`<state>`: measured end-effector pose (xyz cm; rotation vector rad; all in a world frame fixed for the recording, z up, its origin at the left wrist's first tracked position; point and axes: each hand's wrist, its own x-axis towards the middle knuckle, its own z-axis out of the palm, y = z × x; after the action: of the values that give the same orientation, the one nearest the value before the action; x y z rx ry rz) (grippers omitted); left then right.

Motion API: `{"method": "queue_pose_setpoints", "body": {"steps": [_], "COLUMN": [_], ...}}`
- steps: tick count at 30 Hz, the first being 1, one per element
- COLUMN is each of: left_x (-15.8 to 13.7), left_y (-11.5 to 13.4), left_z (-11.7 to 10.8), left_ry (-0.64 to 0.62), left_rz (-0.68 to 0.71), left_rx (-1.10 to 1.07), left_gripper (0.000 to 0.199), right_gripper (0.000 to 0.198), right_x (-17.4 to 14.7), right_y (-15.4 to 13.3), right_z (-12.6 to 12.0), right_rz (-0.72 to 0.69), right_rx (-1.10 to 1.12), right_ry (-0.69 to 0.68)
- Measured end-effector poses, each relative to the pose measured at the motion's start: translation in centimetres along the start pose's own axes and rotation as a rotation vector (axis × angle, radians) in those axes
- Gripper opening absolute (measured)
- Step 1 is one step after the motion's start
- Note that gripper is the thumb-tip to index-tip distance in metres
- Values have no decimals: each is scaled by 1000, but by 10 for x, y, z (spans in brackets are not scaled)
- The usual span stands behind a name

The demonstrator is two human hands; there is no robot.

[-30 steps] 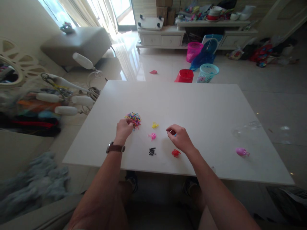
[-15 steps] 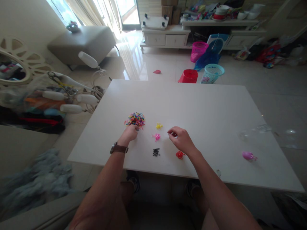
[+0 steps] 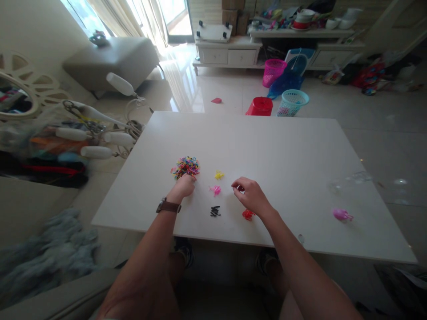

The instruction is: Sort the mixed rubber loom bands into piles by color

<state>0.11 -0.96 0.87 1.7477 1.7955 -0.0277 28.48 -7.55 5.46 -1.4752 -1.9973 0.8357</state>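
My left hand (image 3: 185, 186), with a brown-strapped watch on its wrist, is bent down at the near edge of a mixed pile of small coloured rubber bands (image 3: 187, 166). Its fingers look closed, but what they hold is hidden. My right hand (image 3: 250, 194) hovers over the table with fingers curled and thumb and fingertips close together; I cannot make out anything in them. Between the hands lie a small yellow heap (image 3: 219, 175), a pink heap (image 3: 215, 190) and a black heap (image 3: 215, 211) of bands. A red heap (image 3: 247, 215) sits below my right hand.
The white table (image 3: 267, 142) carries a pink-purple bundle (image 3: 342, 215) at right, a clear object (image 3: 350, 181) and a small clear piece (image 3: 301, 238) at the near edge. A lamp with white shades (image 3: 122, 84) stands left; red (image 3: 260, 106) and light-blue baskets (image 3: 292, 102) stand beyond.
My left hand has shifted slightly at the near edge of the mixed pile, its fingers turning right. My right hand stays almost in place. The whole view has moved a little.
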Motion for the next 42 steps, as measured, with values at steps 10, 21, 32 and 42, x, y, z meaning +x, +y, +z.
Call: {"method": "queue_pose_setpoints", "body": {"steps": [10,21,32,42], "left_x": [-5,-15,-17,-39], "left_y": [-1,16,29,75], "left_z": [-19,-27,-18,5], "left_ry": [143,336,219,-208], "left_rz": [-128,-160,-6,129], "left_rx": [-84,-202,-742,-1242], "left_gripper": [20,16,33,41], "right_gripper": [15,15,14,10], "right_x": [0,0,-1,3], "right_y": [0,1,2,-6], "right_z": [-1,0,-3,-3], "right_rz": [-7,-8,23,91], "right_rx": [-13,-26,-82,182], "right_ry": [-11,-32,-30,82]}}
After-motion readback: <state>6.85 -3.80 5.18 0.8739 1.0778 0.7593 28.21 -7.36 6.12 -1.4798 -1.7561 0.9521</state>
